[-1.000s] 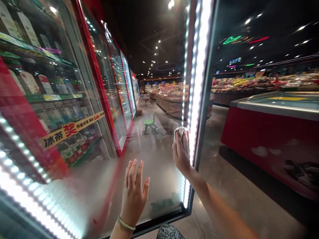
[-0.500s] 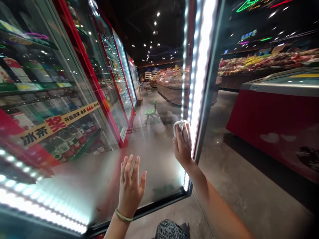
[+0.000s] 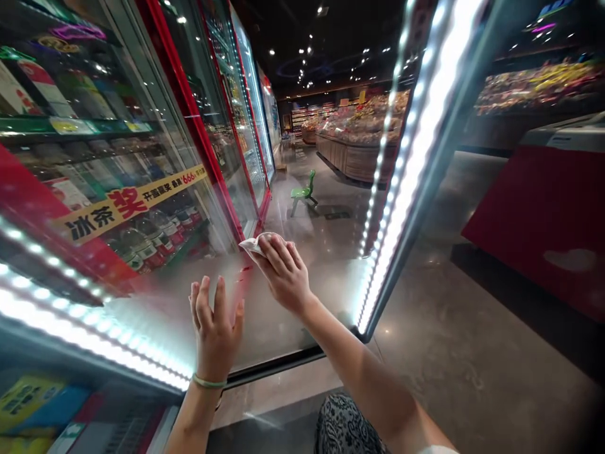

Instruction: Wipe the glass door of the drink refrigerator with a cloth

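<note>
A glass door (image 3: 283, 328) with rows of white lights along its sides stands before me, its lower part fogged. My right hand (image 3: 286, 274) presses a white cloth (image 3: 252, 244) to the glass near the middle, fingers bent over it. Lower and to the left, my left hand (image 3: 216, 328) lies against or just before the fogged pane, fingers spread and holding nothing. A pale green band (image 3: 209, 383) circles that wrist. Whether the left palm touches the glass I cannot tell.
Red-framed drink coolers (image 3: 184, 94) line the left, with a yellow printed strip (image 3: 132, 205). Beyond the pane stands a green chair (image 3: 304, 191). A red chest freezer (image 3: 543, 221) is at right, and a wooden display counter (image 3: 354, 151) behind. My patterned knee (image 3: 345, 425) shows below.
My right hand has swept the cloth leftward across the glass, from beside the right light strip to the middle. My left hand appears a little further left. The view has shifted.
</note>
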Demonstrator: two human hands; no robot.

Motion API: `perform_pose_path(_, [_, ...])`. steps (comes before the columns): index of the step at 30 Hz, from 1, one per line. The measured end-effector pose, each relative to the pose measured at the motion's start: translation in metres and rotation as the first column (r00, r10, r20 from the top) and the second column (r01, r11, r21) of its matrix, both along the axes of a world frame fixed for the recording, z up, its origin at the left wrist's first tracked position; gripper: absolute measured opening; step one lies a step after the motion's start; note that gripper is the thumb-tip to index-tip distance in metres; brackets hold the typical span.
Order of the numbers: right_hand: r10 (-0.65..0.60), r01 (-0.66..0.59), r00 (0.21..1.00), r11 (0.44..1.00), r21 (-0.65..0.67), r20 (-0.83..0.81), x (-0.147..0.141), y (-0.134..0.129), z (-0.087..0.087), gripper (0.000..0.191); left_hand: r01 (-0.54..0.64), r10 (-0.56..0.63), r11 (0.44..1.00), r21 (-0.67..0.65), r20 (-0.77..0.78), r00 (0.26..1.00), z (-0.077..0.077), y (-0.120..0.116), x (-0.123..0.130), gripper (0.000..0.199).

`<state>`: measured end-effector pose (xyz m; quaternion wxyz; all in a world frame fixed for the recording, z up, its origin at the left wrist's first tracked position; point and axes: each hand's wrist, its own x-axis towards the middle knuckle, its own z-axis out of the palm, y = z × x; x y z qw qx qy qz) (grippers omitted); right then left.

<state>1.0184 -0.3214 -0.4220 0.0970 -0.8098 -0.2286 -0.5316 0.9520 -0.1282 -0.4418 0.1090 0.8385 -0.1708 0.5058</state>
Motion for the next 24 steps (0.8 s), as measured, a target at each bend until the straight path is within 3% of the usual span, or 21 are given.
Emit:
perform_pose_path(2, [-0.048,0.047,0.998,0.999,0.010,0.033,0.007,-0.029,-0.006,0.068,0.001,-0.001,1.000,-0.003,-0.013,1.000,-0.003,-0.001,0.003,0.085])
perform_pose_path(4, [-0.157,0.142,0.985,0.974,0.175,0.077,0.018,-0.077,-0.016,0.065,0.019,-0.019,1.000,-0.003,-0.029,0.999,-0.008,-0.004,0.007,0.085])
perform_pose_path(6, [-0.245,0.194,0.965,0.904,0.381,0.091,0.029,-0.121,-0.029,0.061,0.036,-0.036,0.999,-0.002,-0.036,0.999,-0.013,-0.008,0.010,0.085])
perform_pose_path(8, [-0.251,0.168,0.963,0.842,0.513,0.096,0.038,-0.139,-0.044,0.059,0.042,-0.041,0.999,0.006,-0.042,0.998,-0.018,-0.008,0.012,0.085])
perform_pose_path(10, [-0.234,0.123,0.965,0.806,0.580,0.120,0.043,-0.120,-0.056,0.060,0.023,-0.022,1.000,0.018,-0.047,0.999,-0.023,-0.004,0.013,0.084])
perform_pose_path(12, [-0.215,0.102,0.966,0.830,0.549,0.146,0.042,-0.072,-0.064,0.062,-0.008,0.009,1.000,0.021,-0.055,0.998,-0.028,0.004,0.012,0.084])
perform_pose_path(15, [-0.087,0.040,0.980,0.967,0.252,0.177,0.033,0.006,-0.067,0.063,-0.042,0.042,0.999,-0.001,-0.076,0.996,-0.035,0.020,0.012,0.083])
perform_pose_path(17, [0.028,-0.034,0.989,0.999,0.037,0.146,0.029,0.028,-0.070,0.061,-0.063,0.061,0.998,-0.022,-0.081,0.995,-0.039,0.032,0.013,0.082])
perform_pose_path(18, [0.059,-0.058,0.990,0.998,-0.009,0.126,0.030,0.025,-0.073,0.060,-0.075,0.073,0.997,-0.031,-0.080,0.994,-0.040,0.038,0.013,0.082])
perform_pose_path(20, [0.042,-0.047,0.995,0.998,0.051,0.095,0.035,-0.001,-0.081,0.060,-0.097,0.094,0.994,-0.042,-0.077,0.993,-0.042,0.050,0.015,0.082])
perform_pose_path(22, [-0.055,0.026,0.993,0.963,0.267,0.101,0.044,-0.037,-0.088,0.063,-0.108,0.104,0.993,-0.052,-0.079,0.991,-0.045,0.062,0.016,0.081])
perform_pose_path(24, [-0.138,0.080,0.987,0.868,0.490,0.082,0.053,-0.058,-0.091,0.063,-0.117,0.112,0.991,-0.065,-0.083,0.990,-0.049,0.074,0.016,0.081])
